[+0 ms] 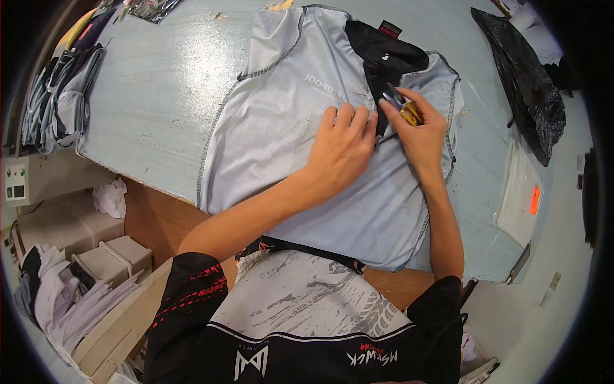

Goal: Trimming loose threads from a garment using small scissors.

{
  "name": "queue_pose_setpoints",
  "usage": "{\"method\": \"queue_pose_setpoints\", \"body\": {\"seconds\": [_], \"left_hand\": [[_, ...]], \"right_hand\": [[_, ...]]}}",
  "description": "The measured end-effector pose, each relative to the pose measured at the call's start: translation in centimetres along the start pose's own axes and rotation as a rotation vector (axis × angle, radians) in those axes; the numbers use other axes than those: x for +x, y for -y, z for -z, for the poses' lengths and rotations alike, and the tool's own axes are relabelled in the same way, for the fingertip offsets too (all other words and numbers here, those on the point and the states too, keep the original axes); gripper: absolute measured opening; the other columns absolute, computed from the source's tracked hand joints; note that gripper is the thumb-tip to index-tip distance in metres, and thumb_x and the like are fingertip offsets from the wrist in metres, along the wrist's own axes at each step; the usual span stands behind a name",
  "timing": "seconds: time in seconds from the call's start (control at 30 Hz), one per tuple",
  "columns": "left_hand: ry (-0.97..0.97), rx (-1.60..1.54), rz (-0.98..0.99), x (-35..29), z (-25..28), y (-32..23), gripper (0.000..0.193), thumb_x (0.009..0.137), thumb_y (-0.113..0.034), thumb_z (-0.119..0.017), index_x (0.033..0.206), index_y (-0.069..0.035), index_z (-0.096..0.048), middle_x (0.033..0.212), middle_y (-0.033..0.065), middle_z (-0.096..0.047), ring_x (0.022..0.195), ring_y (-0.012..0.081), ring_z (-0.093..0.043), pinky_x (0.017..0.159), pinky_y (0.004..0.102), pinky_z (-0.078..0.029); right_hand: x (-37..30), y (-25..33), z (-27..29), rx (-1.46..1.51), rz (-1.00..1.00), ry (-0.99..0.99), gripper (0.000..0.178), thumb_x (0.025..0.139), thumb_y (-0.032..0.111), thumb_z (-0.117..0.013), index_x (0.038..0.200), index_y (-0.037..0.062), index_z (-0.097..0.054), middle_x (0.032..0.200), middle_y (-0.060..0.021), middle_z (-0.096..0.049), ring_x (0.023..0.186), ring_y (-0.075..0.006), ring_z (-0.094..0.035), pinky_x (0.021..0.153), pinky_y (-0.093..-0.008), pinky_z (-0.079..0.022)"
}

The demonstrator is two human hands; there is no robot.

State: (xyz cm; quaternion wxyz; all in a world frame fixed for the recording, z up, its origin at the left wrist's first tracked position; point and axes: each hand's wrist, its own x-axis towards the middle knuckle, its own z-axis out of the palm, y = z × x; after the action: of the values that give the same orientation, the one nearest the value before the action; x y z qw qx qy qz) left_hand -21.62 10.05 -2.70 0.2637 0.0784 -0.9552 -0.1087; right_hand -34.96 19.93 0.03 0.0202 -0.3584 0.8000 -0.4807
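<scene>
Shirt [256,153], pale grey with black collar [400,56], spread flat across the blue-grey table [147,102]. On it, left hand [342,153] with fingers bent, nearly together, beside the black placket [377,83]; cannot tell whether pinching cloth. To the right, right hand [425,134] clamped around yellow-handled snips [410,116]. Probably thread trimming: hold cloth taut, angle blades away from fabric and left fingertips.

Pale reversed lettering [326,84] runs across the grey garment [256,134], with a dark, red-printed tag [390,28] at its black collar [400,56]. The person's shirt [300,352] bears a white emblem [251,362] and white-and-red wording [373,358]. The print on an orange sticker [535,200] is too small to read.
</scene>
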Motion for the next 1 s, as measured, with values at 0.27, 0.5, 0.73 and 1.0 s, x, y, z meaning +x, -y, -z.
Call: {"method": "queue_pose_setpoints", "body": {"seconds": [0.27,0.5,0.73,1.0], "left_hand": [[0.069,0.078,-0.042,-0.6,0.4,-1.2,0.029,0.076,-0.017,-0.059,0.095,0.004,-0.065,0.098,0.0104,-0.052,0.092,0.0228,-0.048,0.075,0.0350,-0.037],[-0.021,-0.178,0.124,2.1,1.1,3.1,0.017,0.083,-0.018,-0.064,0.091,-0.004,-0.066,0.079,0.0070,-0.061,0.075,0.0264,-0.054,0.071,0.0375,-0.040],[-0.025,-0.385,0.053,4.9,-0.7,5.2,0.015,0.078,-0.008,-0.069,0.092,-0.003,-0.069,0.081,0.0084,-0.063,0.078,0.0291,-0.058,0.072,0.0374,-0.047],[0.002,-0.513,0.088,4.8,-1.5,5.5,0.011,0.078,-0.004,-0.069,0.089,-0.002,-0.071,0.079,0.0095,-0.066,0.073,0.0223,-0.062,0.064,0.0324,-0.049]], "right_hand": [[0.1,-0.5,-1.8,-0.008,0.047,0.129,0.029,0.076,0.011,-0.076,0.102,0.0018,-0.067,0.076,-0.0046,-0.062,0.063,-0.0115,-0.052,0.059,-0.0241,-0.042],[0.8,-2.8,-1.2,0.054,-0.185,0.204,0.018,0.084,0.011,-0.071,0.088,-0.0054,-0.064,0.077,0.0025,-0.061,0.070,-0.0028,-0.050,0.062,-0.0198,-0.041],[0.9,-3.4,-1.2,0.230,-0.194,0.173,0.015,0.085,0.011,-0.070,0.088,-0.0033,-0.064,0.074,0.0057,-0.056,0.068,-0.0007,-0.046,0.058,-0.0180,-0.036],[0.9,-3.0,-0.9,0.250,-0.216,0.168,0.016,0.085,0.011,-0.071,0.087,-0.0033,-0.064,0.072,0.0069,-0.055,0.065,-0.0001,-0.044,0.056,-0.0176,-0.035]]}}
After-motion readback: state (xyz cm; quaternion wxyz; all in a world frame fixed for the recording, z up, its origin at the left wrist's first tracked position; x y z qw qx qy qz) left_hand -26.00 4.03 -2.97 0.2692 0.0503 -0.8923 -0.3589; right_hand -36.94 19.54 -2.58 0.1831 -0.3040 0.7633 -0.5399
